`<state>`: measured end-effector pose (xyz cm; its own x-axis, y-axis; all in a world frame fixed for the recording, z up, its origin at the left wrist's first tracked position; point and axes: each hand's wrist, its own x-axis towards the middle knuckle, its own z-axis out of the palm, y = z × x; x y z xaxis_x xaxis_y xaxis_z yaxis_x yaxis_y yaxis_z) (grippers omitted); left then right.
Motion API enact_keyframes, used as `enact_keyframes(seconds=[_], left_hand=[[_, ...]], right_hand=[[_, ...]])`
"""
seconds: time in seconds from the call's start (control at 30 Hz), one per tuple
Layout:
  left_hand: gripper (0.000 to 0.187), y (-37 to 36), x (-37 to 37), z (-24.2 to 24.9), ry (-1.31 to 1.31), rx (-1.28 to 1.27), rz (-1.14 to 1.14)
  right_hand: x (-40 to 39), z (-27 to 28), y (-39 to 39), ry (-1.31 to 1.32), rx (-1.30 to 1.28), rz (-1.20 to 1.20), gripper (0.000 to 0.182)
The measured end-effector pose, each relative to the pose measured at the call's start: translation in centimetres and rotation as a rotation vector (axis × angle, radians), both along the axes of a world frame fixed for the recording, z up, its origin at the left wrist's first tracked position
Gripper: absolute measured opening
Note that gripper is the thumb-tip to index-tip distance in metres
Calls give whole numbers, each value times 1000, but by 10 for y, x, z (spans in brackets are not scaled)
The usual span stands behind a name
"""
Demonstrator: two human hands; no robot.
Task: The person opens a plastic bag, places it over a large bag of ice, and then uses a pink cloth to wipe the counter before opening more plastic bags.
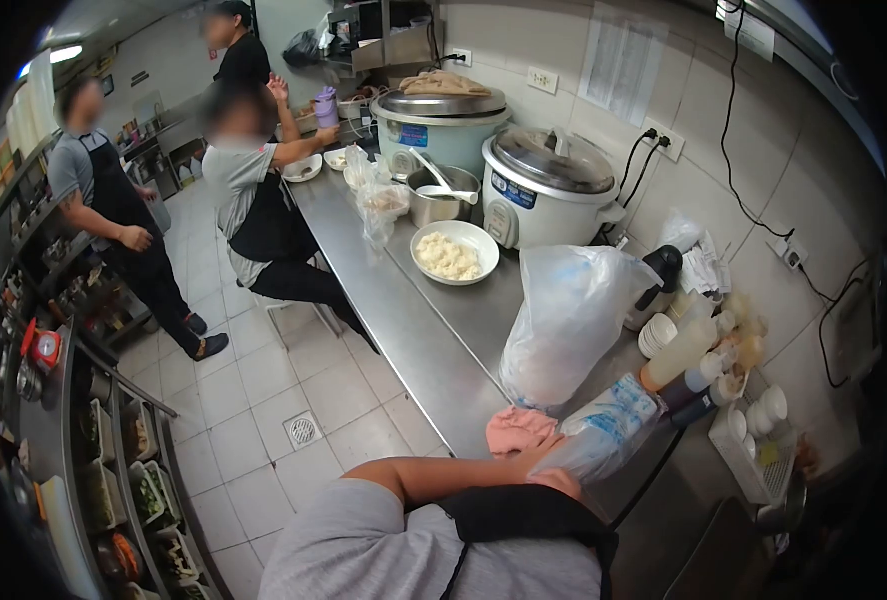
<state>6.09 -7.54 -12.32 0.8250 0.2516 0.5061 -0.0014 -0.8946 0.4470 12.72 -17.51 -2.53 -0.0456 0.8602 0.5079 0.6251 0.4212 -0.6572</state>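
Note:
My left hand (536, 456) is at the lower end of a clear plastic bag with blue print (609, 425), beside a crumpled pink cloth (520, 430). Its fingers are hidden by the bag. My right hand (562, 482) touches the same bag's near edge, partly covered by the black apron, and its fingers cannot be made out. A large full white plastic bag (569, 325) stands just beyond. Farther up the steel counter (419, 340) is a white bowl of pale food (454, 253).
Two rice cookers (549, 190) (439, 125) and a steel pot (442, 205) line the wall. Bottles (679, 355) and a white basket of cups (759, 440) are at right. One person (249, 180) sits by the counter; two others stand behind. Shelves (104, 440) run along the left.

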Motion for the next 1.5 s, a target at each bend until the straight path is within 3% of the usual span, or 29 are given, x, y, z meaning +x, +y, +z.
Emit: enact_keyframes(seconds=[0.07,0.13,0.2,0.3,0.37,0.43,0.5,0.63,0.73,0.93,1.03,1.23,1.33,1.43,1.5], left_hand=[[49,-5,16,-41,-21,-397,-77],[48,-3,12,-34,5,-591,-157],[49,20,-23,40,83,-580,-243],[50,57,-57,72,174,-967,-53],[50,75,-80,91,239,-1230,82],[50,87,-104,122,-293,-1512,-32],[49,93,-126,155,-473,-1595,32],[50,100,-143,155,-648,-1612,-35],[50,97,-147,151,-665,-1627,-42],[51,89,-138,135,-650,-1504,36],[55,85,-136,135,-576,-1366,71],[64,77,-126,112,-370,-1068,130],[54,57,-122,131,-273,-872,149],[61,47,-121,113,-101,-1100,118],[69,51,-126,97,-56,-1331,46]], right_hand=[[-4,5,2,-40,56,13,15],[-6,19,7,-47,124,-27,18],[-9,40,10,-14,208,-123,20],[-8,37,19,207,309,-279,27],[-5,30,25,119,57,-265,29],[2,4,34,-70,-79,-236,33],[-5,-4,41,-259,-103,-228,30],[0,-48,56,-446,-86,-297,24],[13,-76,64,-431,-58,-257,20],[-1,-27,61,-305,-274,-290,23],[-9,6,67,-99,-109,-199,28],[-18,42,83,647,-409,51,22],[-27,32,95,786,-441,60,20],[-39,69,86,788,-700,60,17],[-42,70,84,609,-639,74,16]])
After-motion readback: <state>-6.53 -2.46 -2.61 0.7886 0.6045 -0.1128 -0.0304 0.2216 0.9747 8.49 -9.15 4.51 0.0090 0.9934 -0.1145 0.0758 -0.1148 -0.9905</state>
